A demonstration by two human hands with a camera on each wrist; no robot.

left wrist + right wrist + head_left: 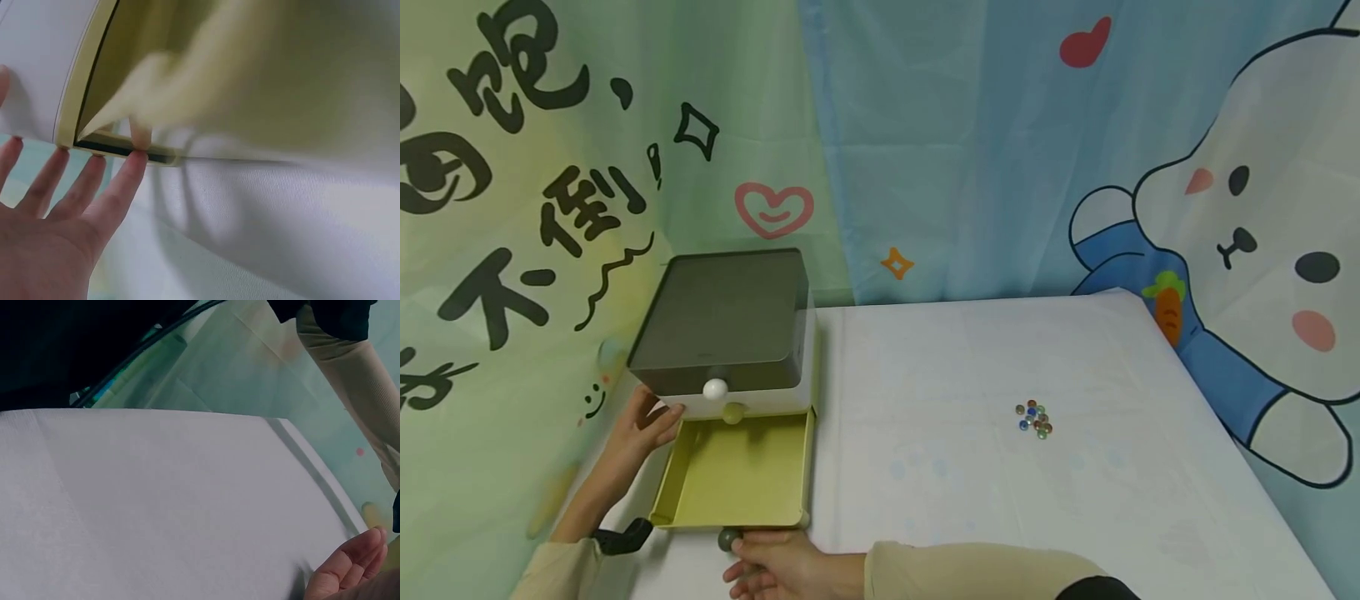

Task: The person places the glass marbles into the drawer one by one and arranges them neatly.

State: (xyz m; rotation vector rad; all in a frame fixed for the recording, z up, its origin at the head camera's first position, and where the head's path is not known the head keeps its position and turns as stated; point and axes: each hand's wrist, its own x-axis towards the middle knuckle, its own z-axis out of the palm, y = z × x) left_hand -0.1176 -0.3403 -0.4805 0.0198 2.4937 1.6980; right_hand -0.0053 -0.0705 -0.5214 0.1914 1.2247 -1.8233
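Note:
A small cabinet [722, 312] with a grey top and white lower body stands at the left of the table. Its yellow-green drawer [737, 475] is pulled far out, showing a bare floor. My left hand [643, 429] steadies the cabinet's front left corner; in the left wrist view, straight, spread fingers [44, 187] press its side by the yellow frame. At the drawer's front, my right hand [782, 562] has its thumb and index finger at the dark round knob [728, 539], its other fingers loosely bent. The right wrist view shows those bent fingers [356, 562], with the knob hidden.
Several small coloured glass marbles [1034, 419] lie clustered on the white-covered table [925, 467], right of the cabinet. A white knob [715, 389] and a yellow-green knob [733, 412] stick out from the cabinet's front. Printed curtains [955, 167] hang behind and at both sides.

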